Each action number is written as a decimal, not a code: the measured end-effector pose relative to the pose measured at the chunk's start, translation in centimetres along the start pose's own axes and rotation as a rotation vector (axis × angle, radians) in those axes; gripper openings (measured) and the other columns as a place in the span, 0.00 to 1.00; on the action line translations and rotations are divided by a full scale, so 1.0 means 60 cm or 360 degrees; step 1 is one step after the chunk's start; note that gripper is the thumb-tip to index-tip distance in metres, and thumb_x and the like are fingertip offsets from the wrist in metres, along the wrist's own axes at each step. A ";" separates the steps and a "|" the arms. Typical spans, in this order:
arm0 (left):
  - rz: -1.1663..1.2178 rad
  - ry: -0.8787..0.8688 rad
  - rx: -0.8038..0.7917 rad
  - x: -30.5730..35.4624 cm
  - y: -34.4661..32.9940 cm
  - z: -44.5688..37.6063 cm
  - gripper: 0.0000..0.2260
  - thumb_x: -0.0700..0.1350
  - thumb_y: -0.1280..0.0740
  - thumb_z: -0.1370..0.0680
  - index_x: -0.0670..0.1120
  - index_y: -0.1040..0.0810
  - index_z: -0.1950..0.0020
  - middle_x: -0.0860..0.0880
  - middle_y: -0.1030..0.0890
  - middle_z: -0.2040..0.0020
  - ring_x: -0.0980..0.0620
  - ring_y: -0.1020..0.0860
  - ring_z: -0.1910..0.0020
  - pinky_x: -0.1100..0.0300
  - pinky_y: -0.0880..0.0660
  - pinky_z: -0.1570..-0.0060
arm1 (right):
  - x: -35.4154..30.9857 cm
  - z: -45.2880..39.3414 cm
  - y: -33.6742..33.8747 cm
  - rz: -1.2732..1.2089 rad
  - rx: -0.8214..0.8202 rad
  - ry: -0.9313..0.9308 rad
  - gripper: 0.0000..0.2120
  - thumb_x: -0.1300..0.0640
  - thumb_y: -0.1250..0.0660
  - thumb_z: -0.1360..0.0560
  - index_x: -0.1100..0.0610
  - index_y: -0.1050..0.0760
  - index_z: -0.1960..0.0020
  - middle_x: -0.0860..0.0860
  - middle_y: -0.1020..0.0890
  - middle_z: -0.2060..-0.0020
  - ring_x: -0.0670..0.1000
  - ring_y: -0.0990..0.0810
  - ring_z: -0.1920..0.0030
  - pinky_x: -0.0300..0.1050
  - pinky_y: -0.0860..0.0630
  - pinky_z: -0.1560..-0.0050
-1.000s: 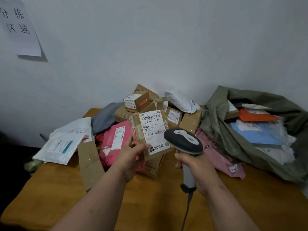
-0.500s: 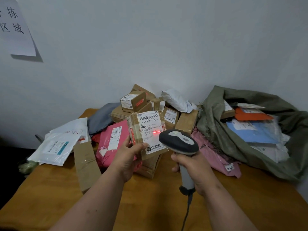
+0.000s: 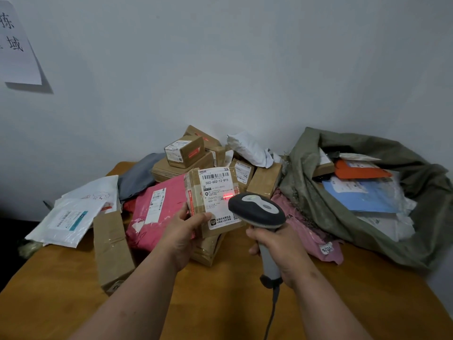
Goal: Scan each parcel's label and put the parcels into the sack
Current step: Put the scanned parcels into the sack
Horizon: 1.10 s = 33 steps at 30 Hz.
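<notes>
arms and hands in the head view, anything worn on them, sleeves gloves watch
Nothing is worn. The left hand and the right hand are bare, with no gloves, rings or watch visible. Both forearms are bare to the bottom edge of the frame; no sleeve shows.

Dim, flat indoor light; soft shadows; wide-angle bending at edges (slight softness throughout).

two hands [image 3: 180, 231], one scanner [image 3: 257, 212], one sack [image 3: 306, 200]
</notes>
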<state>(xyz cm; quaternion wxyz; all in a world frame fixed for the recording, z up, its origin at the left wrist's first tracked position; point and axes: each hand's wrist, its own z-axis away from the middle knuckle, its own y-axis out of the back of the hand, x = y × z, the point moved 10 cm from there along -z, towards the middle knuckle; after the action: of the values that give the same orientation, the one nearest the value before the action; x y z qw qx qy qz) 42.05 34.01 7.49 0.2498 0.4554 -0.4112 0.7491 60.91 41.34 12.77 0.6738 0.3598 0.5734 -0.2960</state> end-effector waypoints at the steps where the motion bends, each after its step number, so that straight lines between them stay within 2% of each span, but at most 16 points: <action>1: -0.0020 -0.0012 0.0000 -0.001 -0.005 -0.001 0.27 0.37 0.27 0.27 0.53 0.27 0.31 0.47 0.14 0.46 0.50 0.15 0.51 0.56 0.18 0.59 | 0.001 -0.001 0.005 -0.0002 -0.0001 0.0005 0.10 0.60 0.26 0.26 0.48 0.20 0.48 0.42 0.14 0.61 0.47 0.17 0.68 0.54 0.21 0.50; 5: -0.0022 -0.0022 0.0024 -0.006 -0.025 -0.005 0.30 0.37 0.27 0.27 0.51 0.30 0.27 0.45 0.15 0.45 0.47 0.15 0.49 0.55 0.18 0.57 | 0.005 -0.007 0.030 -0.0009 0.0000 0.0025 0.11 0.60 0.26 0.26 0.49 0.20 0.48 0.43 0.15 0.61 0.48 0.17 0.68 0.48 0.23 0.56; 7: -0.0006 -0.0023 0.0033 -0.010 -0.034 -0.007 0.32 0.37 0.27 0.27 0.51 0.32 0.26 0.45 0.15 0.44 0.46 0.15 0.49 0.57 0.19 0.60 | 0.010 -0.010 0.042 -0.0020 -0.0004 0.0023 0.11 0.61 0.26 0.26 0.48 0.20 0.47 0.43 0.15 0.62 0.48 0.17 0.67 0.46 0.22 0.58; 11: -0.0023 -0.0035 0.0020 -0.017 -0.053 -0.015 0.29 0.37 0.28 0.27 0.52 0.29 0.28 0.45 0.15 0.44 0.46 0.16 0.47 0.59 0.20 0.62 | 0.022 -0.018 0.059 -0.0064 -0.0004 -0.0002 0.11 0.62 0.26 0.26 0.46 0.19 0.50 0.44 0.15 0.64 0.48 0.18 0.68 0.43 0.22 0.62; 14: -0.0061 -0.0041 0.0017 -0.022 -0.062 -0.028 0.29 0.38 0.27 0.27 0.54 0.28 0.29 0.47 0.15 0.44 0.45 0.17 0.43 0.55 0.20 0.55 | 0.029 -0.027 0.069 -0.0095 -0.0008 -0.0020 0.12 0.63 0.27 0.26 0.46 0.19 0.50 0.42 0.15 0.64 0.49 0.19 0.69 0.44 0.21 0.62; 18: -0.0050 0.0005 -0.0015 -0.025 -0.076 -0.055 0.31 0.39 0.25 0.33 0.53 0.26 0.31 0.45 0.15 0.43 0.43 0.18 0.41 0.47 0.22 0.41 | 0.039 -0.049 0.088 -0.0107 0.0033 -0.0033 0.11 0.61 0.26 0.26 0.49 0.18 0.47 0.43 0.15 0.62 0.47 0.18 0.68 0.35 0.24 0.67; 21: -0.0038 0.0044 -0.0082 -0.022 -0.092 -0.082 0.31 0.40 0.26 0.35 0.52 0.25 0.32 0.44 0.15 0.43 0.41 0.19 0.40 0.42 0.26 0.35 | 0.048 -0.071 0.102 -0.0081 0.0131 -0.0081 0.12 0.54 0.25 0.30 0.49 0.18 0.46 0.44 0.14 0.60 0.48 0.16 0.60 0.41 0.23 0.58; 24: -0.0116 0.0052 -0.0160 -0.019 -0.111 -0.109 0.28 0.43 0.26 0.34 0.53 0.24 0.33 0.47 0.15 0.45 0.44 0.18 0.43 0.44 0.25 0.38 | 0.058 -0.094 0.129 -0.0186 0.0289 -0.0137 0.21 0.48 0.25 0.41 0.46 0.16 0.48 0.43 0.13 0.56 0.48 0.17 0.52 0.48 0.22 0.51; 26: -0.0136 0.0098 -0.0212 -0.025 -0.126 -0.131 0.27 0.44 0.26 0.33 0.53 0.24 0.34 0.48 0.14 0.46 0.47 0.16 0.47 0.49 0.23 0.44 | 0.066 -0.109 0.144 -0.0345 0.0328 -0.0152 0.17 0.52 0.23 0.40 0.48 0.15 0.51 0.46 0.12 0.58 0.46 0.14 0.57 0.41 0.21 0.59; 27: -0.0143 0.0132 -0.0241 -0.030 -0.136 -0.142 0.27 0.45 0.26 0.34 0.53 0.24 0.34 0.47 0.14 0.47 0.48 0.15 0.49 0.50 0.23 0.46 | 0.071 -0.114 0.147 -0.0455 0.0320 -0.0168 0.14 0.56 0.22 0.37 0.51 0.15 0.52 0.47 0.12 0.59 0.45 0.14 0.60 0.38 0.21 0.63; 28: -0.0168 0.0163 -0.0270 -0.036 -0.148 -0.153 0.29 0.46 0.25 0.33 0.52 0.25 0.33 0.46 0.14 0.47 0.47 0.15 0.49 0.50 0.23 0.47 | 0.079 -0.118 0.151 -0.0537 0.0326 -0.0187 0.13 0.60 0.22 0.33 0.55 0.16 0.49 0.49 0.12 0.58 0.46 0.13 0.59 0.38 0.20 0.63; 31: -0.0246 0.0242 -0.0284 -0.060 -0.188 -0.184 0.35 0.49 0.23 0.34 0.50 0.32 0.30 0.44 0.15 0.44 0.43 0.17 0.45 0.47 0.22 0.47 | 0.100 -0.122 0.173 -0.0717 0.0404 -0.0205 0.17 0.63 0.23 0.30 0.58 0.18 0.42 0.55 0.13 0.48 0.57 0.14 0.48 0.55 0.17 0.48; 33: -0.0318 0.0265 -0.0294 -0.076 -0.227 -0.200 0.32 0.52 0.22 0.34 0.51 0.31 0.34 0.44 0.16 0.44 0.43 0.18 0.45 0.48 0.20 0.51 | 0.110 -0.123 0.198 -0.0814 0.0486 -0.0211 0.23 0.60 0.21 0.33 0.58 0.19 0.39 0.58 0.14 0.45 0.62 0.16 0.44 0.64 0.20 0.42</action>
<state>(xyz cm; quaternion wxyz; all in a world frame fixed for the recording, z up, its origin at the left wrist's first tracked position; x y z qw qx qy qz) 48.63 51.45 5.80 0.3971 0.4052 -0.4090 0.7147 67.53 54.26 7.38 0.5516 0.2809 0.5491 -0.5616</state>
